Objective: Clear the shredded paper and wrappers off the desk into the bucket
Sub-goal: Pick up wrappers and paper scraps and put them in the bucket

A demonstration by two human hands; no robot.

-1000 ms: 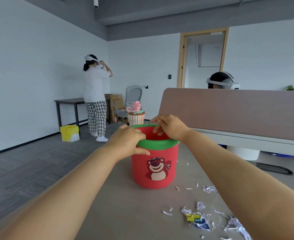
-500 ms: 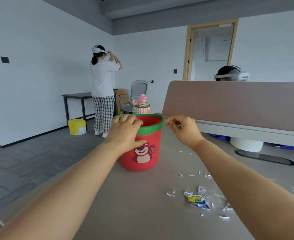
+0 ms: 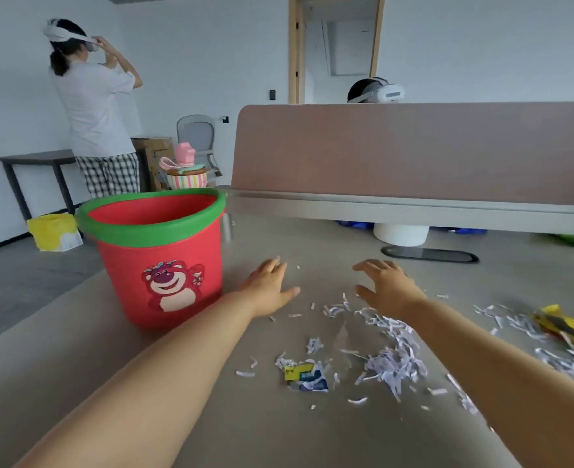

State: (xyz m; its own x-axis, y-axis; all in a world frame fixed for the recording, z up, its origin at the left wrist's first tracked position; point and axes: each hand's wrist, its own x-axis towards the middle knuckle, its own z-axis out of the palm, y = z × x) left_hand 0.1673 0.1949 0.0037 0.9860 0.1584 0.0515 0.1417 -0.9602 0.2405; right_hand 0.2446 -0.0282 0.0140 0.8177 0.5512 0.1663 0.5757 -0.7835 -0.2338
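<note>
Nearest us, shredded paper and a blue-yellow wrapper litter the counter; a yellow wrapper lies far right. Our 2 hands have left the bucket's rim and now hover over the scraps, left hand and right hand apart, fingers spread, holding nothing, so gathering looks next. The bucket stands upright, left, near the counter edge, with bare room between.

Grey desk with litter and a bucket

The red bucket stands upright at left; shredded paper, a blue-yellow wrapper and a yellow wrapper lie scattered right.
</note>
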